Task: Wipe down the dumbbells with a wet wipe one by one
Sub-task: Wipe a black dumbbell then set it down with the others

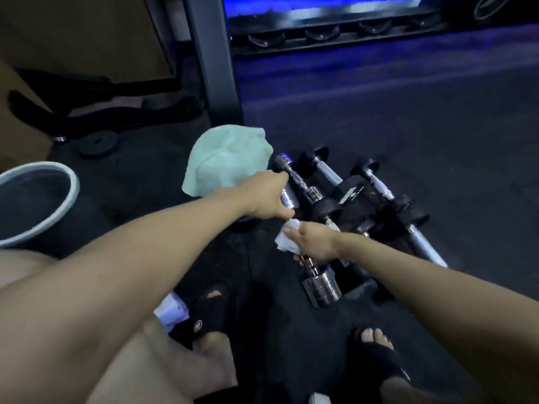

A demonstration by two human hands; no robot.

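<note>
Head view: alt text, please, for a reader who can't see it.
A person's left hand grips one end of a chrome dumbbell on the dark floor while the right hand presses a white wet wipe on its handle.

My left hand (264, 196) covers part of the chrome dumbbell (288, 185), so I cannot see where its fingers sit. My right hand (313, 242) hides most of the wet wipe (287, 236) and the bar beneath it. The bucket (43, 225) at nine o'clock is cut by the frame's edge. The rack (335, 33) at twelve o'clock is blurred and cropped. The white pack (172, 312) at seven o'clock lies half behind my forearm.
</note>
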